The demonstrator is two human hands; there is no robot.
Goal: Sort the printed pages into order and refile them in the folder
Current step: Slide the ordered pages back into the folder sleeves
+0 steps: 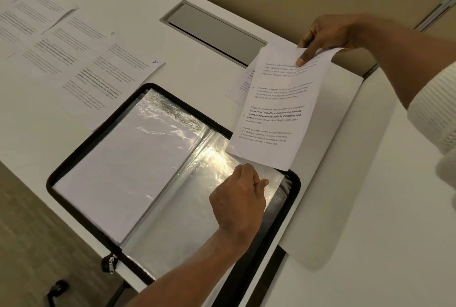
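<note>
The zip folder (172,176) lies open on the white surface (370,208), and the refiling looks only just begun. The right hand (330,33) has its grip pinched on the top edge of one printed page (278,109), whose bottom edge hangs at the mouth of the right-hand clear sleeve (204,208). The left hand (238,198) has its grip closed on that sleeve's upper edge, seemingly holding it open. The left-hand sleeve appears to hold a page already. Many loose pages (74,43) still lie spread at the far left, two with handwritten numbers, and another sheet (240,87) rests behind the held one.
</note>
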